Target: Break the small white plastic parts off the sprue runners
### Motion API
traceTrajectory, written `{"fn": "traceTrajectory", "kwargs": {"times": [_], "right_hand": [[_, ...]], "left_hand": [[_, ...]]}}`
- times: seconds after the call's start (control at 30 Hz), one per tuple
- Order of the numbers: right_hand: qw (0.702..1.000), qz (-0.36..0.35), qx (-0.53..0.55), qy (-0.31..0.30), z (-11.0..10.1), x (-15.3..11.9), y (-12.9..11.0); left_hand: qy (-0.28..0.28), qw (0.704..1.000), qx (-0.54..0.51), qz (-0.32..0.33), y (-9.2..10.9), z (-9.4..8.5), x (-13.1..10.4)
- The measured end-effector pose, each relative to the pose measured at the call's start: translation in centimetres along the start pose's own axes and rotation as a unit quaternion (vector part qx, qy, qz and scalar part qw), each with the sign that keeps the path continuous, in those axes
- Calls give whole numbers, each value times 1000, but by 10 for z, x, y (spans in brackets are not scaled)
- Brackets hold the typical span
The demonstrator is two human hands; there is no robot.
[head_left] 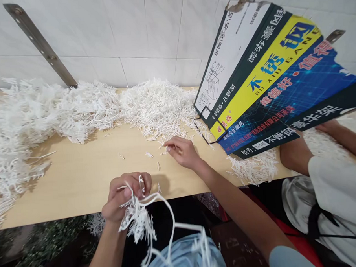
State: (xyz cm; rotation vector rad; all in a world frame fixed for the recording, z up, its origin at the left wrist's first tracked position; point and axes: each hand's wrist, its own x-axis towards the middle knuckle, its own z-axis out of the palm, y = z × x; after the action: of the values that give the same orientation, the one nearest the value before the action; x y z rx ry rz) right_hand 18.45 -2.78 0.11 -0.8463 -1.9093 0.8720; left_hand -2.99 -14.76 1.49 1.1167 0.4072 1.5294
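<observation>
My left hand is closed around a bunch of white, branched plastic sprigs in front of the table's near edge. Long, curved white stems trail from the bunch down over my lap. Farther forward, my right hand is over the tabletop with thumb and fingers pinched together. A thin white sliver shows at those fingertips, so small that its exact shape is unclear. Several short white plastic pieces lie scattered on the wood between my hands and a heap of similar pieces.
A tangled pile of white sprigs covers the table's left and back. A printed cardboard piece stands upright at right. Beyond it are another person's arm and more white pieces. Green foliage is below the table.
</observation>
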Motion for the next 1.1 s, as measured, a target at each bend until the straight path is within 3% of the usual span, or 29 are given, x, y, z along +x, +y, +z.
{"fn": "traceTrajectory", "kwargs": {"times": [0.07, 0.1, 0.17, 0.2, 0.23, 0.27, 0.3, 0.37, 0.43, 0.5, 0.57, 0.67, 0.93, 1.0, 1.1], "right_hand": [[984, 39, 108, -135, 2, -7, -10], [950, 70, 179, -247, 4, -9, -14], [823, 124, 288, -474, 10, -9, -21], [770, 137, 311, -540, 14, -8, -22], [754, 140, 316, -559, 18, -6, -23], [781, 134, 308, -527, 20, -3, -22], [838, 121, 284, -449, 22, -1, -21], [944, 75, 207, -245, 20, 4, -16], [984, 38, 149, -87, 13, 5, -10], [988, 35, 153, -14, 7, 5, -6], [981, 57, 183, -7, 2, 3, -4], [982, 80, 153, -76, 2, 3, -7], [992, 13, -27, -120, 11, 9, -8], [990, 16, -41, -137, 12, 8, -5], [992, 48, -19, -114, 12, 8, -4]], "left_hand": [[-51, 999, -10, 2, 8, -3, -2], [-70, 997, -7, 1, 11, -5, -4], [-71, 997, 25, -12, 18, -10, -8], [-48, 997, 54, -27, 21, -12, -11], [-14, 995, 91, -46, 23, -14, -13], [23, 988, 134, -71, 25, -16, -15], [53, 978, 179, -97, 25, -18, -15], [83, 947, 277, -140, 23, -19, -9], [85, 908, 376, -165, 15, -18, 4], [68, 874, 447, -178, 2, -17, 21], [20, 862, 470, -188, -12, -15, 37], [-27, 869, 465, -169, -28, -18, 50], [-45, 889, 437, -131, -39, -22, 41], [-43, 892, 430, -133, -39, -20, 40], [-36, 891, 431, -136, -36, -17, 42]]}}
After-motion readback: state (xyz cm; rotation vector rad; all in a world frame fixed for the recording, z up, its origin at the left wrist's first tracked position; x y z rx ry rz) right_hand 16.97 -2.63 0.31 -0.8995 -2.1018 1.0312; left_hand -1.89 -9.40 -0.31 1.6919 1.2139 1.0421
